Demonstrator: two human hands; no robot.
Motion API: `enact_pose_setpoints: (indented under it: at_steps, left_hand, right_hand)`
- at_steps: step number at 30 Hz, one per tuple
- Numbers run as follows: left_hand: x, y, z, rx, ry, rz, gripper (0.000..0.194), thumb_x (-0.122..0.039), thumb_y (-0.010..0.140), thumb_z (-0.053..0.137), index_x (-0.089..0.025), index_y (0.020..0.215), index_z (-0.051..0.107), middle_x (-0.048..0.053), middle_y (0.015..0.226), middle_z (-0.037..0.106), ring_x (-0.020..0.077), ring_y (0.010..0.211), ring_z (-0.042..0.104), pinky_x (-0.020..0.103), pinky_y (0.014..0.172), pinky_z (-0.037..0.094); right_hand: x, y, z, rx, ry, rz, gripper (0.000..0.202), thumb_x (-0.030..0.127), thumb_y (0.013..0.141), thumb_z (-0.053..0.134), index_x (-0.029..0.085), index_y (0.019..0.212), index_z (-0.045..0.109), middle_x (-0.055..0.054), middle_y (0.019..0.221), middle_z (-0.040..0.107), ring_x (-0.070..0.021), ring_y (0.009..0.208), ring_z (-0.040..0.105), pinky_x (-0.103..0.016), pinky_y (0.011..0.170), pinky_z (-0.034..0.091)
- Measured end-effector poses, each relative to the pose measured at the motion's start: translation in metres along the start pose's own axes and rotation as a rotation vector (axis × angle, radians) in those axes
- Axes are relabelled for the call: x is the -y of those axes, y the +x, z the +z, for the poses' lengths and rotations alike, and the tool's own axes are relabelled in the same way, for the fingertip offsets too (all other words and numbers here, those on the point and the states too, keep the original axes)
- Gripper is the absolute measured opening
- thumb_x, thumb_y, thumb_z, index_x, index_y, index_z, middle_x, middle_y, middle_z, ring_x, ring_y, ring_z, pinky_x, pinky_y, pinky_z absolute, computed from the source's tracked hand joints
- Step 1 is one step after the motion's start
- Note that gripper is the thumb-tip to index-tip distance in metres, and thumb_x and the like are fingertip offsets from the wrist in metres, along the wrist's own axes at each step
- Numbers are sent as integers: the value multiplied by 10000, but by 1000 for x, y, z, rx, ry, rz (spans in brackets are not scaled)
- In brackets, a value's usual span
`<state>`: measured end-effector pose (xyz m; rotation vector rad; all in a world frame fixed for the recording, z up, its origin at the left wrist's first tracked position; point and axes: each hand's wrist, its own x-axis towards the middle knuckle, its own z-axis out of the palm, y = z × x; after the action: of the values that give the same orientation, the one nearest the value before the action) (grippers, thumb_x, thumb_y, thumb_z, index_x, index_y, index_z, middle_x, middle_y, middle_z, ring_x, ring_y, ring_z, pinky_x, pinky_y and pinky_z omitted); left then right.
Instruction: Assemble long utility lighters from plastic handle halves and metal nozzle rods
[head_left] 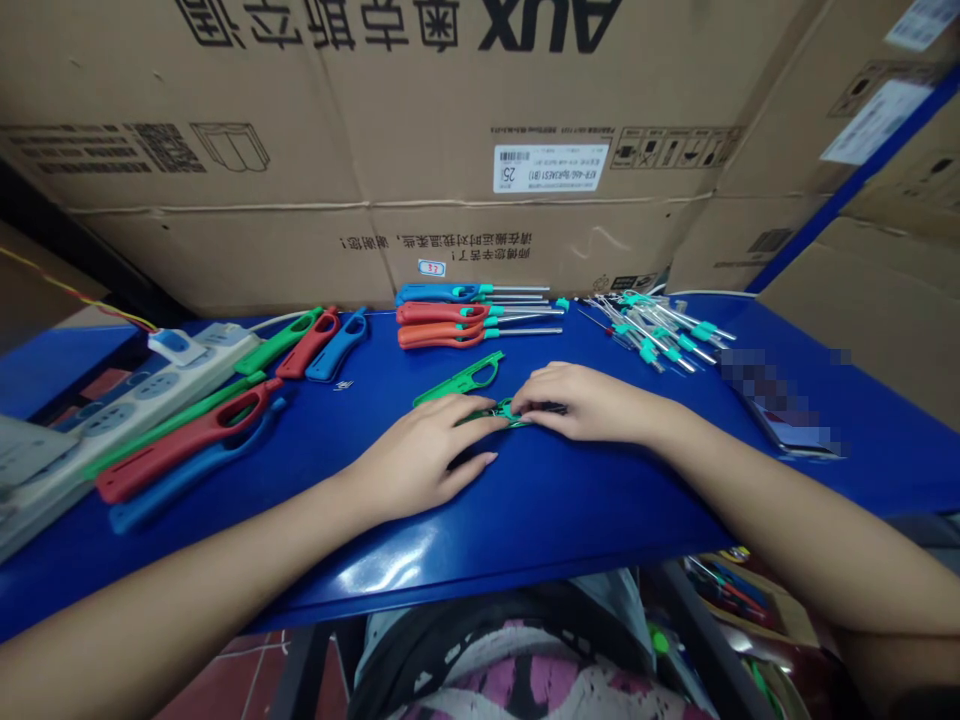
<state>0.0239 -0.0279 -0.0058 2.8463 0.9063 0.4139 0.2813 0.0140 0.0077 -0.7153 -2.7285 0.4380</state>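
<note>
In the middle of the table, a green lighter casing lies mostly hidden under my two hands. My left hand rests over its left side, fingers bent down onto it and thumb apart. A teal lighter part shows between the hands, and the closed fingertips of my right hand are on it. What lies beneath the right palm is dark and hard to make out. Just behind the left hand is another green casing half with a trigger loop.
Blue and red lighters with metal tubes lie by the cardboard box. Teal-and-metal lighter rods are heaped to the right, near a phone. Coloured casing halves lie beside a white power strip at left.
</note>
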Motion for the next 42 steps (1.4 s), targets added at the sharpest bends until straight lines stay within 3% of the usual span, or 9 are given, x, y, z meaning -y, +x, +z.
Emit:
enact_pose_setpoints:
  at_steps: [12,23,29,42]
  left_hand:
    - [2,1,6,-21,1,13,388,-248,993,483,-237,1367,586,117,1360,584,286,1243,563,491,1044,492]
    - [0,2,6,-5,-37,-21,411,-220,964,508,-242,1371,556,116,1337,573,291,1254,538,500,1044,471]
    - [1,4,7,-8,-46,-15,395,-217,966,501,-231,1358,551,117,1323,569,284,1243,536,481,1051,463]
    - [3,5,8,-10,-66,-6,381,-216,979,478,-241,1352,556,117,1305,569,278,1242,527,475,1053,461]
  right_hand:
    - [0,0,1,-6,9,-7,153,158,944,576,190,1028,700,-50,1008,748,-194,939,657,-338,866,492]
    - [3,-1,-5,35,161,103,202,107,912,573,189,1057,685,-49,1024,726,-169,900,660,-292,804,504]
    - [5,0,-4,26,84,49,143,109,926,565,179,998,666,-64,988,698,-199,971,597,-322,850,480]
    - [4,0,-4,36,58,80,108,106,902,581,177,949,647,-55,945,678,-191,917,588,-317,801,470]
